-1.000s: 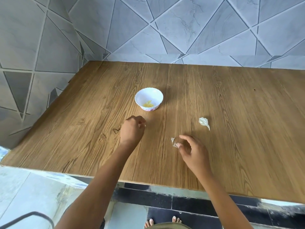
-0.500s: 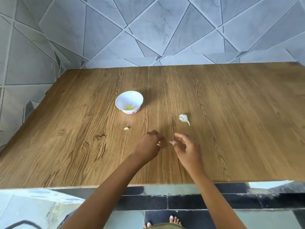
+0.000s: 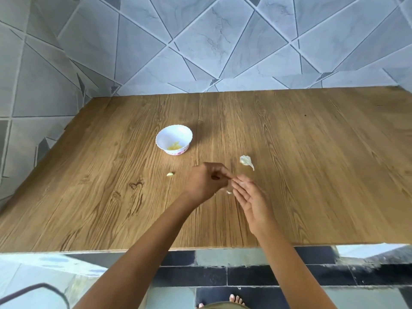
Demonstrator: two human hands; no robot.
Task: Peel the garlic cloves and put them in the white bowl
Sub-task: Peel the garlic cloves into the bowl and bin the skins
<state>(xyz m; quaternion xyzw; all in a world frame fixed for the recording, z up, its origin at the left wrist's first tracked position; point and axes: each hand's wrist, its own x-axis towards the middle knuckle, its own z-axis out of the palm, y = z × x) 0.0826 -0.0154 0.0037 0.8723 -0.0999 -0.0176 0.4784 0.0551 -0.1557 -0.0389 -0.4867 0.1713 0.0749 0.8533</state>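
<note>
So the hands are together over the middle of the table (image 3: 312, 175), close to the near edge. The left hand (image 3: 206, 182) has its fingers curled in, thumb and forefinger pinched to a point, and that point is touching the fingertips (image 3: 236, 182) of the right hand (image 3: 250, 198). The right one is stretched out pretty straight, palm turned up and toward the left hand.

There's a small pale bit (image 3: 229, 192) showing in the gap just under where they meet. It's blurry, so I honestly can't tell which hand has hold of it, or whether it's clove or skin.

Moving out from there: a loose garlic clove (image 3: 170, 174) is lying on the wood just left of the left hand, not touching it. Beyond the right hand, a bit to the right, is a papery white garlic piece (image 3: 246, 161) with a little tail pointing toward the near edge.

The white bowl (image 3: 163, 136) sits further back and to the left, well apart from both hands, upright, with some yellowish peeled garlic (image 3: 175, 146) at the bottom.

Behind the table is a grey tiled wall (image 3: 200, 41), and bare toes (image 3: 234, 299) show on the floor below.
</note>
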